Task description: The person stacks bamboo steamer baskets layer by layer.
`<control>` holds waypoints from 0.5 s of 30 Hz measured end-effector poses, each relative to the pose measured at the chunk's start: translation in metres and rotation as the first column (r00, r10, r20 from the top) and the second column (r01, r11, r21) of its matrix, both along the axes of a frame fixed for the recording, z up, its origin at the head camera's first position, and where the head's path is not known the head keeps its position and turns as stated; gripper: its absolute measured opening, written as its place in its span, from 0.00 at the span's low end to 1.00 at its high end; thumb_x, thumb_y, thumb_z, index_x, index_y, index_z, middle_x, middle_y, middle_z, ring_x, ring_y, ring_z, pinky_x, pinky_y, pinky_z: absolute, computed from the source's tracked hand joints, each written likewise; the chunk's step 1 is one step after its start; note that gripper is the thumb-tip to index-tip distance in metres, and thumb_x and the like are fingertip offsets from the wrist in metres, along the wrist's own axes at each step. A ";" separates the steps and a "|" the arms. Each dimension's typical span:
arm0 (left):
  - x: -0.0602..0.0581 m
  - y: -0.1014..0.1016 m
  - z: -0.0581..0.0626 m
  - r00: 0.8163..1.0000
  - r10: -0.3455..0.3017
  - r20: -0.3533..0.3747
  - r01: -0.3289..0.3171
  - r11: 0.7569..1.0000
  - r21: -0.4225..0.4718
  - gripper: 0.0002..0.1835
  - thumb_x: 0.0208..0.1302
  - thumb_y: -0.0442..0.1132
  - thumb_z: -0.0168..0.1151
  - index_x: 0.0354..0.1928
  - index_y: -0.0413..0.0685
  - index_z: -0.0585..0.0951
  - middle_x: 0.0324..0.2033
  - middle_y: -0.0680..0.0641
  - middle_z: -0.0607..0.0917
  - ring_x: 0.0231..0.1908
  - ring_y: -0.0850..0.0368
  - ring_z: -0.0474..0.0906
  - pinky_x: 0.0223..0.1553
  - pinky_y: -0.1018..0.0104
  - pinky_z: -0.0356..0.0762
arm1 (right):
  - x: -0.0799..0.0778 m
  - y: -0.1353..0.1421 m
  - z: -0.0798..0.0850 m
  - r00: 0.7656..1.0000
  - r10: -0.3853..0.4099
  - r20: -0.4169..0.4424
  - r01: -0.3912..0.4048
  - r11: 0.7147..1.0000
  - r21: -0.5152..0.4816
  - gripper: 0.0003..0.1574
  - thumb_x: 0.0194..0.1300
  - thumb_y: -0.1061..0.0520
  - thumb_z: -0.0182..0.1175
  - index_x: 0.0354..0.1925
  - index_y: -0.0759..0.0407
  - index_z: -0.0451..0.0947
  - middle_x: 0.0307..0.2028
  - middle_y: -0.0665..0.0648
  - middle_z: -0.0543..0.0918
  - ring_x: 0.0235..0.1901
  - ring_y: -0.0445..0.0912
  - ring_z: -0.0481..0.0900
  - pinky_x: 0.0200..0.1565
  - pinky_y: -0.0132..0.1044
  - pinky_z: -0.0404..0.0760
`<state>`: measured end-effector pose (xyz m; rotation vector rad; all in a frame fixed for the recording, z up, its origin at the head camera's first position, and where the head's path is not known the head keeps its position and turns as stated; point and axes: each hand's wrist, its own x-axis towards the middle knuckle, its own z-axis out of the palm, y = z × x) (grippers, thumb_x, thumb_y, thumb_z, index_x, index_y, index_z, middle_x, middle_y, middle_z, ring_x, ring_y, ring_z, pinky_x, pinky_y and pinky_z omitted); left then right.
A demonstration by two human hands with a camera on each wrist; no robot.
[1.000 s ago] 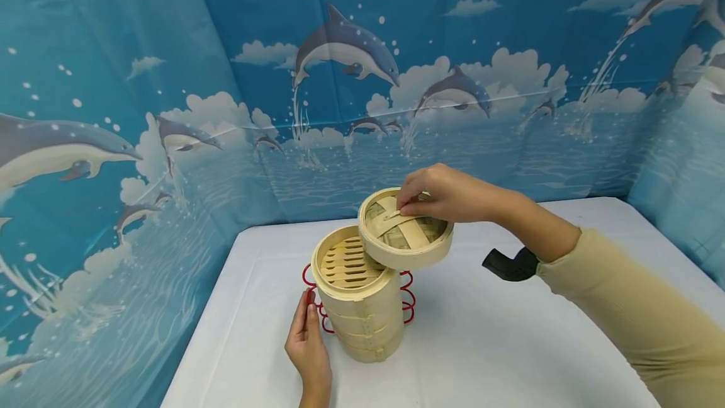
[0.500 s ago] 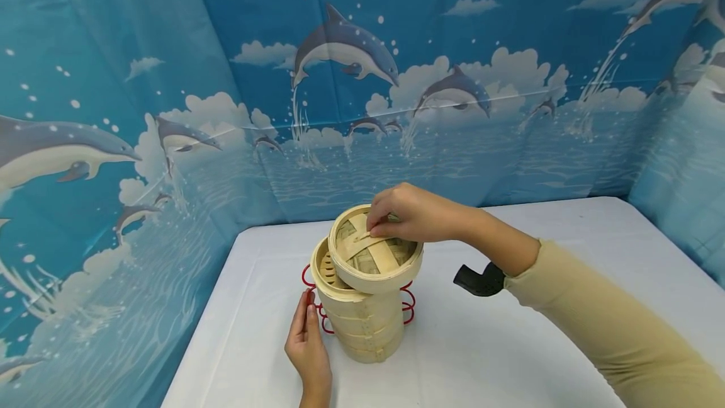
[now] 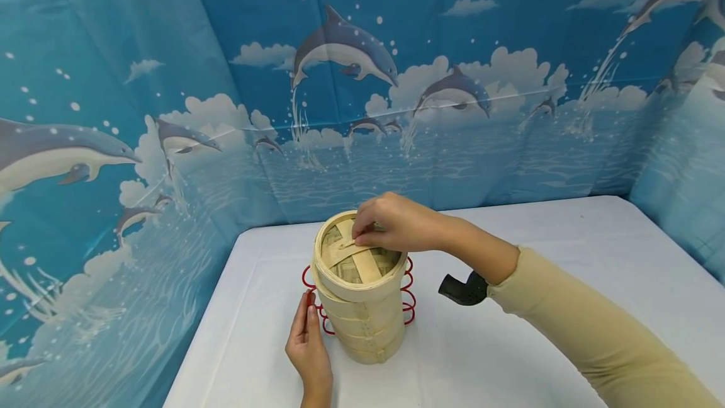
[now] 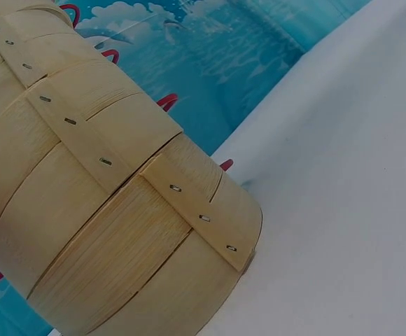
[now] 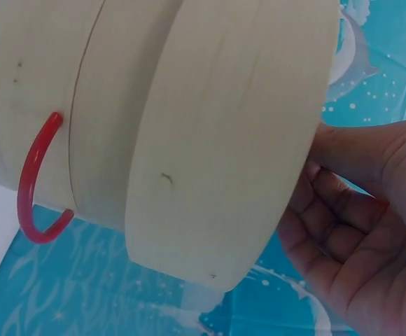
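A round bamboo steamer [image 3: 368, 329] of stacked tiers stands upright, with red loop handles on both sides. Its bamboo lid [image 3: 362, 288], crossed by flat woven strips, sits over the top tier, slightly off line with it. My right hand [image 3: 396, 224] pinches the small strip handle at the lid's middle from above. In the right wrist view, the lid's rim [image 5: 224, 140] overhangs the tier below. At the steamer's left side, my left hand [image 3: 308, 348] pinches a red loop handle [image 3: 310, 298] between thumb and fingers. Stapled seams of the tiers [image 4: 112, 168] fill the left wrist view.
The steamer stands on a table with a white cloth [image 3: 498, 345]. Behind and to the left hangs a blue dolphin-print curtain [image 3: 351, 162]. A black device [image 3: 464, 288] is at the right wrist, below the beige sleeve [image 3: 589, 320].
My right hand has brought the lid left and down, from above the steamer's right side onto its top, covering the slatted tier. My left hand has kept its place.
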<state>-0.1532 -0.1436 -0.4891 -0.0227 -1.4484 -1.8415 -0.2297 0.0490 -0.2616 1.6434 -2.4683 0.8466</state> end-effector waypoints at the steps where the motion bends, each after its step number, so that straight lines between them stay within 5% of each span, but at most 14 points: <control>1: 0.000 0.000 0.000 1.000 0.000 -0.001 0.000 1.000 -0.005 0.17 0.66 0.27 0.50 0.54 0.22 0.70 0.51 0.36 0.77 0.53 0.56 0.73 0.52 0.69 0.70 | 0.000 -0.001 0.000 1.000 -0.004 -0.003 0.004 1.000 0.003 0.03 0.61 0.62 0.61 0.33 0.58 0.82 0.29 0.46 0.78 0.29 0.35 0.73 0.31 0.27 0.76; 15: 0.000 0.000 0.001 1.000 0.001 0.006 -0.001 1.000 0.024 0.16 0.65 0.26 0.51 0.53 0.26 0.73 0.51 0.33 0.76 0.53 0.54 0.73 0.52 0.68 0.70 | 0.003 -0.008 0.003 0.999 -0.043 0.004 0.043 0.998 0.042 0.03 0.60 0.62 0.61 0.33 0.58 0.83 0.29 0.46 0.79 0.29 0.36 0.73 0.30 0.27 0.75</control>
